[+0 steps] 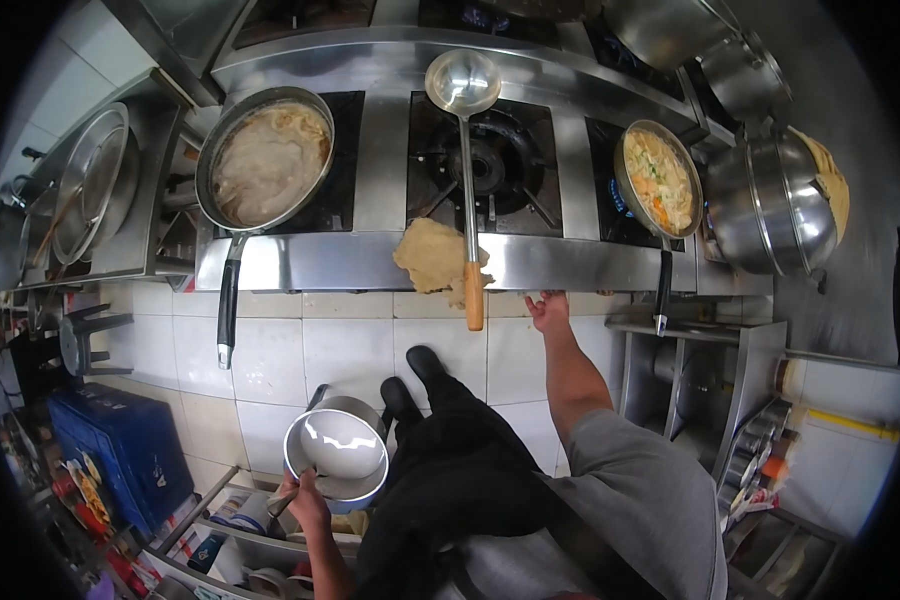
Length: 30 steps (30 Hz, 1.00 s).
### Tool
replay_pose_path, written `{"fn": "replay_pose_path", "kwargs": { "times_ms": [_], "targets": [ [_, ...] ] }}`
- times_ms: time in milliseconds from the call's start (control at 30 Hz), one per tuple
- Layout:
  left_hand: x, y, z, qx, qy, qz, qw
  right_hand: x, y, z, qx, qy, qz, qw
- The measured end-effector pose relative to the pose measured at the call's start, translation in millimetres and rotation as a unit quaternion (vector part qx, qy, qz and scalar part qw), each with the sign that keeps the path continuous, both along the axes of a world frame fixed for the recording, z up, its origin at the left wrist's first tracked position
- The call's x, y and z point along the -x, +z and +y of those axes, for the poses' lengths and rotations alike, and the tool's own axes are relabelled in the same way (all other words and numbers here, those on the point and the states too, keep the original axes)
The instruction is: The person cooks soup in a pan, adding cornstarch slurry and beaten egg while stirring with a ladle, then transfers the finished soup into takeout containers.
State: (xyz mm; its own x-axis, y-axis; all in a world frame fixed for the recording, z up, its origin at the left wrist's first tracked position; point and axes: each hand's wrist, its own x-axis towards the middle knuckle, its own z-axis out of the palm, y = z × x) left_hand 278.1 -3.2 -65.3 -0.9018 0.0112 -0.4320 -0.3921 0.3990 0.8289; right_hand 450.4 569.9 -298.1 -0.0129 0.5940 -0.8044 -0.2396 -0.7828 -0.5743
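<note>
My left hand (308, 503) is closed around the handle side of a white-lined pot (338, 445), low in front of the shelves. At the stove's front edge (550, 262) is my right hand (547, 312), its fingers partly curled by the front panel; what they touch, if anything, is hidden. A large ladle (465, 82) with a wooden handle lies across the middle burner (485, 165), over a tan cloth (428, 255). The left burner bears a pan (272, 158) of pale, foamy liquid. On the right burner, over a blue flame, a smaller pan (658, 180) holds food with orange and green pieces.
Metal bowls (775, 205) stand right of the stove, and large pots (660, 35) behind it. More bowls (92, 185) lie on the left counter. A blue crate (120, 450) and a stool (85, 340) stand at the left. Both pan handles jut past the stove's front edge.
</note>
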Motion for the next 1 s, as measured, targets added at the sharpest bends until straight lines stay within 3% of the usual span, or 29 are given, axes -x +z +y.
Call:
{"fn": "replay_pose_path", "kwargs": {
  "times_ms": [133, 233, 267, 300, 333, 367, 400, 433, 500, 533, 600, 633, 667, 700, 733, 800, 867, 933, 1000],
  "targets": [
    [1, -3, -2, -0.011, 0.006, -0.005, 1.000, 3, 6, -2, 0.011, -0.010, 0.000, 1.000],
    [1, -3, -5, -0.005, 0.008, -0.002, 1.000, 7, 40, -25, 0.046, 0.014, -0.093, 0.994],
    [2, -3, -7, 0.003, 0.005, 0.006, 1.000, 2, 52, -40, -0.042, 0.164, -0.151, 0.974],
    [2, -8, -12, 0.004, 0.005, 0.009, 1.000, -1, 66, -53, -0.127, 0.309, -0.204, 0.920],
    [1, -16, -21, 0.011, 0.017, -0.007, 1.000, 5, 89, -67, -0.124, 0.313, -0.198, 0.921],
    [1, -22, -31, 0.020, 0.033, -0.021, 0.999, 18, 124, -82, -0.301, 0.400, -0.277, 0.820],
    [-1, -21, -39, 0.029, 0.045, -0.012, 0.999, 33, 154, -99, -0.464, 0.464, -0.335, 0.676],
    [1, -19, -40, 0.040, 0.070, -0.033, 0.996, 55, 179, -108, -0.468, 0.468, -0.320, 0.678],
    [5, -38, -54, 0.101, 0.108, -0.047, 0.988, 103, 217, -105, -0.486, 0.524, -0.382, 0.586],
    [2, -41, -61, 0.096, 0.117, -0.038, 0.988, 120, 222, -102, -0.496, 0.523, -0.374, 0.583],
    [11, -46, -65, 0.066, 0.171, -0.013, 0.983, 152, 223, -94, -0.399, 0.609, -0.428, 0.535],
    [18, -42, -64, 0.060, 0.172, -0.005, 0.983, 156, 201, -90, -0.432, 0.594, -0.430, 0.525],
    [22, -35, -68, 0.036, 0.186, -0.011, 0.982, 154, 191, -87, -0.438, 0.591, -0.427, 0.526],
    [26, -27, -70, 0.011, 0.205, -0.015, 0.979, 154, 185, -83, -0.351, 0.551, -0.250, 0.714],
    [32, -23, -74, 0.007, 0.217, -0.007, 0.976, 159, 183, -79, -0.237, 0.477, -0.052, 0.845],
    [48, -18, -88, 0.057, 0.193, -0.005, 0.980, 163, 202, -71, -0.077, 0.436, 0.061, 0.894],
    [67, -24, -105, 0.053, 0.209, 0.000, 0.977, 165, 239, -72, -0.067, 0.407, 0.129, 0.902],
    [91, -36, -123, 0.025, 0.231, 0.011, 0.973, 168, 259, -79, -0.124, 0.414, 0.112, 0.895],
    [121, -51, -140, -0.103, 0.323, -0.023, 0.940, 171, 270, -107, -0.171, 0.425, 0.019, 0.889]
  ]
}}
